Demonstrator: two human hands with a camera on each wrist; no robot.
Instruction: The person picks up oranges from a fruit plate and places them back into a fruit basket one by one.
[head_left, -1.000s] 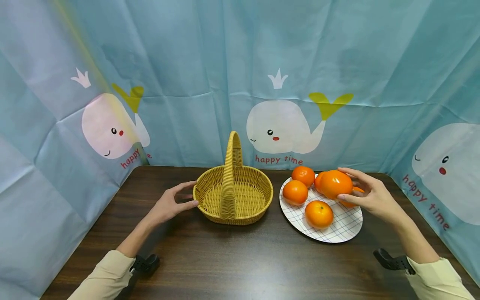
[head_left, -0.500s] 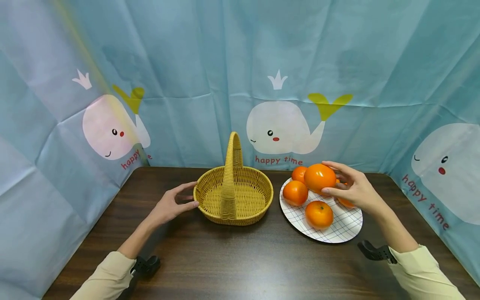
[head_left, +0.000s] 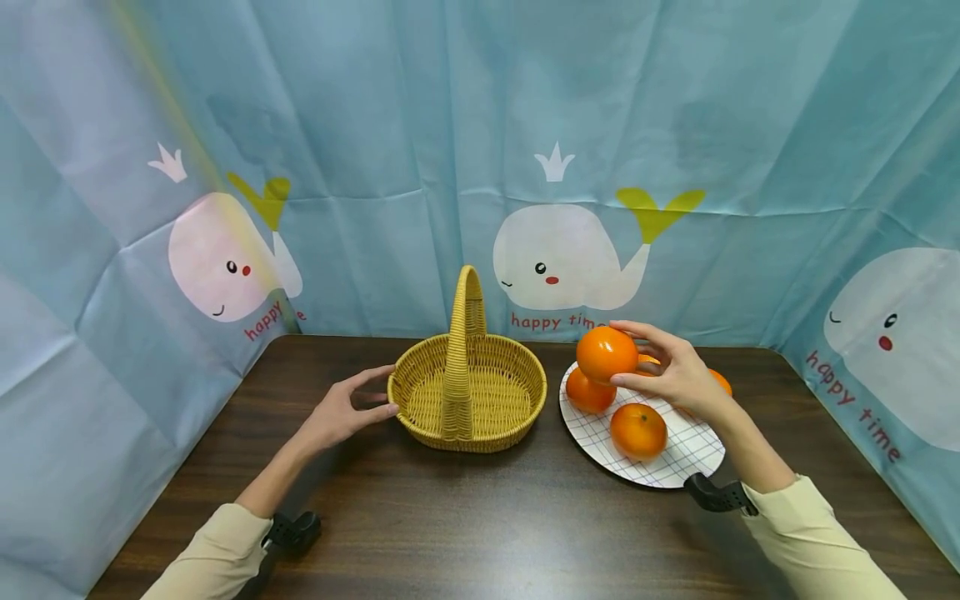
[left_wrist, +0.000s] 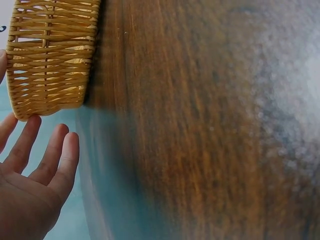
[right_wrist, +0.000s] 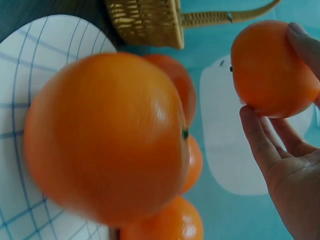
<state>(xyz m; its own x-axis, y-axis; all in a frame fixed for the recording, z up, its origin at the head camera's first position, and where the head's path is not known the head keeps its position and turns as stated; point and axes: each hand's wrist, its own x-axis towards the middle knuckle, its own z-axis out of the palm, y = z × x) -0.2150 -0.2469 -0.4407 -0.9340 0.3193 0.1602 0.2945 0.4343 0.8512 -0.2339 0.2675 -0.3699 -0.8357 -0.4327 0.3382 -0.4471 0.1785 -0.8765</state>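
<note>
My right hand [head_left: 675,375] holds an orange [head_left: 606,354] up above the back left of a white plate [head_left: 697,454] with blue grid lines. Thumb and fingertips grip it from the right; the right wrist view shows the same orange [right_wrist: 272,70] off the plate. Several more oranges [head_left: 638,432] lie on the plate, some partly hidden by the hand. My left hand [head_left: 341,412] is at the left end of a yellow woven basket [head_left: 420,387] with a tall arched handle. In the left wrist view its fairly straight fingertips [left_wrist: 34,120] touch the basket's end. No fruit shows inside the basket.
Everything stands on a dark brown wooden table [head_left: 480,525]. A blue curtain [head_left: 360,167] with white whales hangs close behind its far edge and along both sides. The basket handle [head_left: 459,350] rises high between the basket's left and right halves.
My right hand has carried the orange leftward over the plate, from its right side to its back left, toward the basket. The left hand and the basket have stayed in place.
</note>
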